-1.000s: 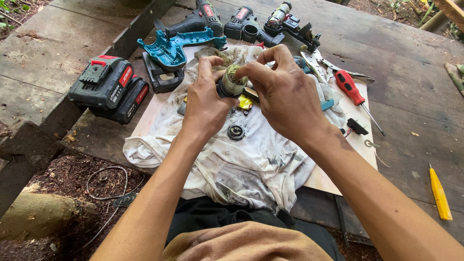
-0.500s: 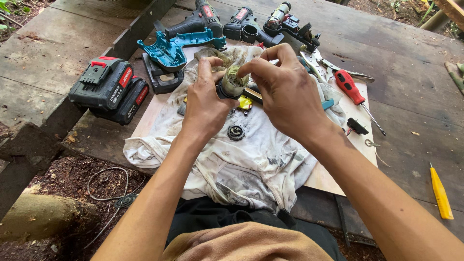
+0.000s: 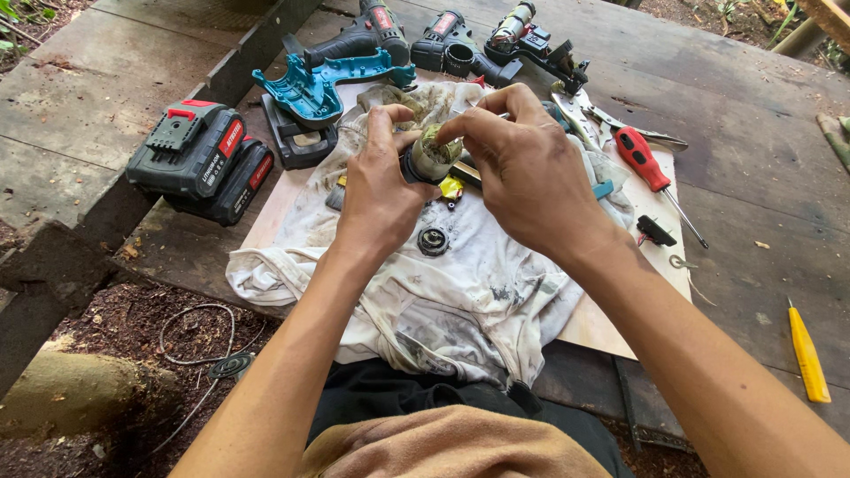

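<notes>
1. Left hand [image 3: 382, 190] curled around a small cylindrical motor part [image 3: 431, 158], gripping it just above frame centre.
2. Right hand [image 3: 522, 173] pinching the top of the same part with thumb and fingertips.
3. Below the hands, a black ring piece [image 3: 433, 241] on a stained white cloth [image 3: 460, 301].
4. At left, two battery packs [image 3: 202, 161]; at upper right, a red-handled screwdriver [image 3: 651, 168].
5. Across the top, a teal tool housing [image 3: 314, 87].

Two black-and-red battery packs [image 3: 202, 162] sit stacked at the edge of the grey wooden deck [image 3: 744, 106], just beside a teal plastic tool housing [image 3: 320, 84]. A red-handled screwdriver [image 3: 649, 164] lies on the pale board [image 3: 611, 326], well apart from a yellow utility knife [image 3: 807, 355]. A small black ring-shaped bearing [image 3: 433, 241] rests on the stained white cloth [image 3: 460, 296].
</notes>
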